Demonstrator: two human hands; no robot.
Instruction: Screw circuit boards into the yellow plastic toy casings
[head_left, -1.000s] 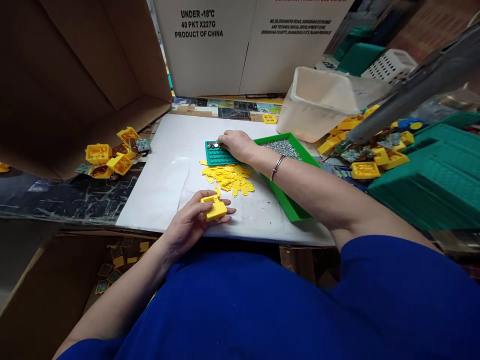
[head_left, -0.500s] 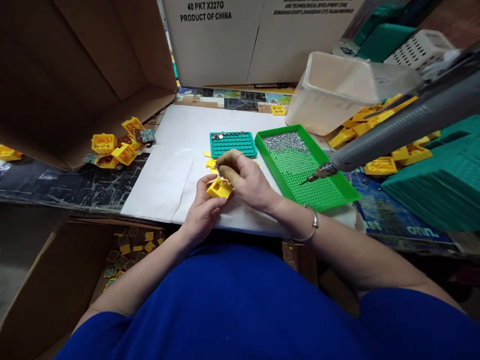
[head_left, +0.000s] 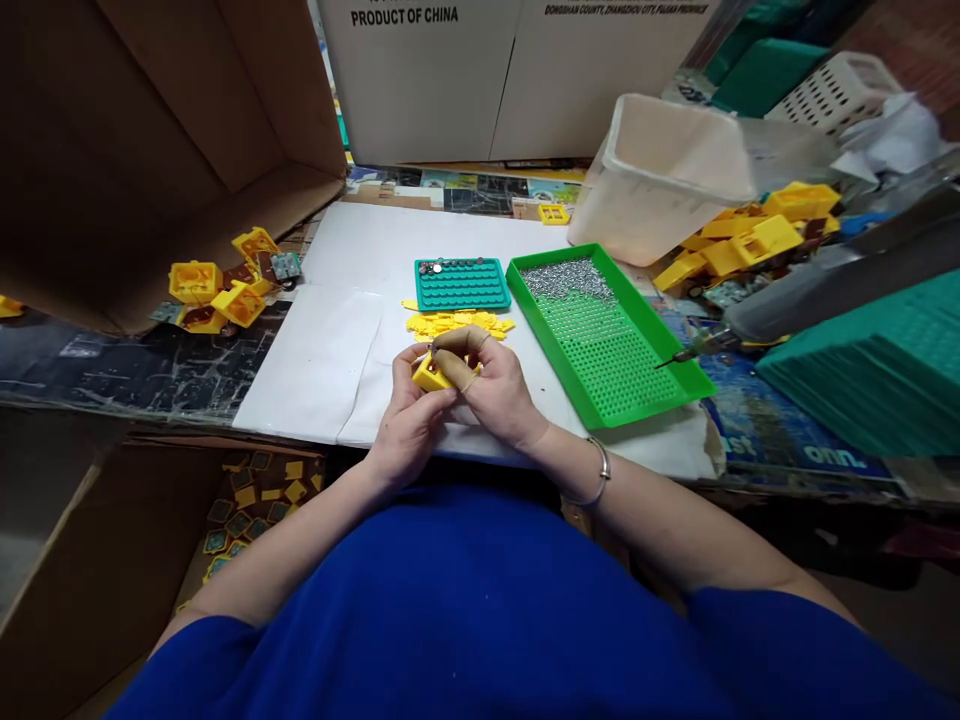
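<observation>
My left hand (head_left: pixel 409 425) is closed around a small yellow plastic housing (head_left: pixel 430 376), holding it over the white sheet. Bent over the same housing, my right hand (head_left: pixel 495 385) pinches at its upper opening; a tiny dark part shows at the fingertips, too small to name. Just beyond my hands lies a pile of flat yellow plastic pieces (head_left: pixel 459 324). Behind that pile is a teal ridged tray (head_left: pixel 463 287) with small round dark and silver parts along its far rows. To the right sits a green perforated tray (head_left: pixel 592 400) with many small screws (head_left: pixel 574 280) heaped at its far end.
A power screwdriver (head_left: pixel 780 300) hangs at the right, its bit over the green tray. Behind stand a translucent bin (head_left: pixel 660 185) and yellow housings (head_left: pixel 750 240). Stacked teal trays (head_left: pixel 862 360) are far right. Cardboard boxes (head_left: pixel 247 150) stand at the left, with more housings (head_left: pixel 196 283) nearby.
My right hand has come down onto the yellow housing, uncovering the pile of yellow pieces. The screwdriver has swung to the right. The view has shifted slightly.
</observation>
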